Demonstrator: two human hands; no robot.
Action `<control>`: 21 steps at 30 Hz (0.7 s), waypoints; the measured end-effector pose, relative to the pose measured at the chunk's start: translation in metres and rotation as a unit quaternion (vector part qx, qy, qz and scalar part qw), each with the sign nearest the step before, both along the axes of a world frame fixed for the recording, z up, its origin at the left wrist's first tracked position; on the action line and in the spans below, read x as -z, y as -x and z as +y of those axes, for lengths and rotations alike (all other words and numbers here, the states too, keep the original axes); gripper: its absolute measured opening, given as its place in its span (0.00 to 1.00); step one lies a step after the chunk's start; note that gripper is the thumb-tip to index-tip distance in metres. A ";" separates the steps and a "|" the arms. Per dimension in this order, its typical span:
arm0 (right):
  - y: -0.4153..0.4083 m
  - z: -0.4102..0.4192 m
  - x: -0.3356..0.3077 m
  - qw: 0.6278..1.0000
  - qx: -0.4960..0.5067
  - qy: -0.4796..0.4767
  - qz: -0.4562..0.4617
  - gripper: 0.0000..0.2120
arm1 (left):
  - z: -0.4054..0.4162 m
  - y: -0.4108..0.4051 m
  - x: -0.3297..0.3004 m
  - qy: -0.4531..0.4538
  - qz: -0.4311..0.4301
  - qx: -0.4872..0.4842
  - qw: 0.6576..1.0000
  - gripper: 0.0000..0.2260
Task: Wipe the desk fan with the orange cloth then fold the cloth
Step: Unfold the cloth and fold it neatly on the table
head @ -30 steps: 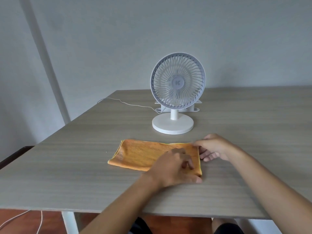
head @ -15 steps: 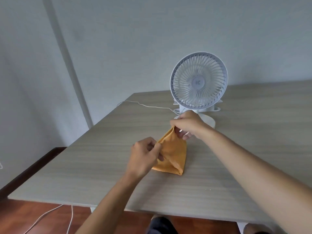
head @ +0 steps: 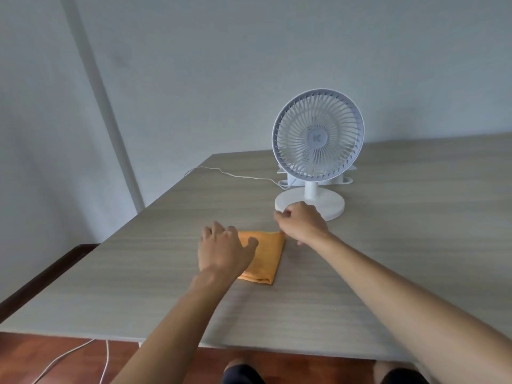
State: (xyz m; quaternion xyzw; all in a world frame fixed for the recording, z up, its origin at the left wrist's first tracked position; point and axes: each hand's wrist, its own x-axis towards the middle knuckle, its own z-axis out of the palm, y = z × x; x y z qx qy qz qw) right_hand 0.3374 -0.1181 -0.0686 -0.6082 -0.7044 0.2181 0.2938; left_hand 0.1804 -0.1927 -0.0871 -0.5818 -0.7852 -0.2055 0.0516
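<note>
Orange cloth lies folded flat on the wooden desk, a compact rectangle w/ its near corner pointing toward the person – just in front of the desk fan, not touching it.

Head view, the only one: left hand rests palm-down on the cloth's left part, fingers spread and loose, thumb lying across the fabric – pressing, not pinching, so nothing is grasped. Right hand sits at the cloth's far right corner, fingers curled in; fingertips seem to touch or nip that corner, but the hand hides the contact, so can't tell if it really grips. It sits in front of the fan's round white base and covers the base's near left edge.

Fan stands upright, grille facing the camera, white cable running from behind it to the desk's far left edge. Grey wall behind; reddish floor and more cable below the desk's near edge.
</note>
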 end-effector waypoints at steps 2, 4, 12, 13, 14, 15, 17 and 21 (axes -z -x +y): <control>-0.024 0.002 0.007 0.999 0.035 -0.022 -0.026 0.18 | 0.017 -0.022 0.003 0.115 0.037 -0.034 0.992 0.33; -0.049 0.003 0.015 0.996 0.056 -0.032 -0.056 0.17 | 0.031 -0.037 0.011 0.192 0.012 -0.058 0.980 0.39; -0.116 -0.012 0.057 0.991 0.039 -0.104 -0.070 0.10 | 0.027 -0.042 0.036 0.181 0.045 0.159 0.969 0.36; -0.120 -0.015 0.061 0.990 0.029 -0.118 -0.064 0.09 | 0.022 -0.040 0.036 0.183 0.054 0.195 0.962 0.35; -0.124 -0.018 0.064 0.990 0.022 -0.127 -0.059 0.08 | 0.017 -0.038 0.036 0.181 0.061 0.225 0.955 0.36; -0.128 -0.022 0.066 0.989 0.015 -0.135 -0.056 0.08 | 0.012 -0.036 0.036 0.177 0.071 0.253 0.949 0.37; -0.137 -0.030 0.072 0.986 -0.003 -0.152 -0.063 0.10 | 0.001 -0.026 0.036 0.170 0.096 0.308 0.931 0.39; -0.153 -0.047 0.077 0.977 -0.020 -0.189 -0.093 0.20 | -0.016 0.005 0.030 0.182 0.098 0.396 0.895 0.33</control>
